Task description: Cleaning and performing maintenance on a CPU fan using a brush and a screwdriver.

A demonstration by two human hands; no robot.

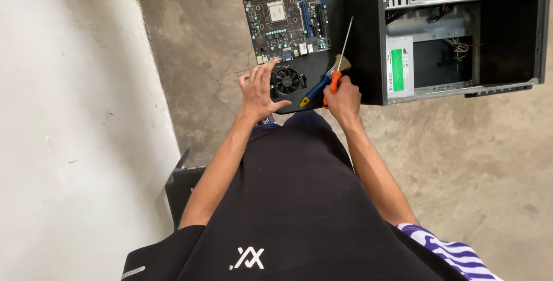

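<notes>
— From the head view, how do the person's arms sit?

— Both forearms reach forward over the dark-clad lap. The left hand (257,92) is spread, fingers (266,69) open and fanned, palm down, the fingertips at the edge of a small black cooling fan (286,79). It grips nothing. The right hand (343,98) is curled shut, fingers closed round the orange handle of a screwdriver (340,56).

— Which way does that tool point?

— Its long axis runs nearly upright in the picture, leaning slightly right: handle low in the fist, thin metal shaft rising away from the person, tip ending beside the left wall of the computer case (455,33).

— And its look?

— Orange grip, slim silver shaft. A second tool with a blue and yellow handle (314,92) lies slantwise just beside the fist, on the black panel (311,65). Whether the hand touches it cannot be told.

— Where does everything rest?

— The fan lies on the black panel on the concrete floor (472,160), just in front of the knees. A green motherboard (284,15) sits beyond the fan on the same panel. The open case lies to the right, a grey power supply (400,67) with a green label showing inside.
</notes>
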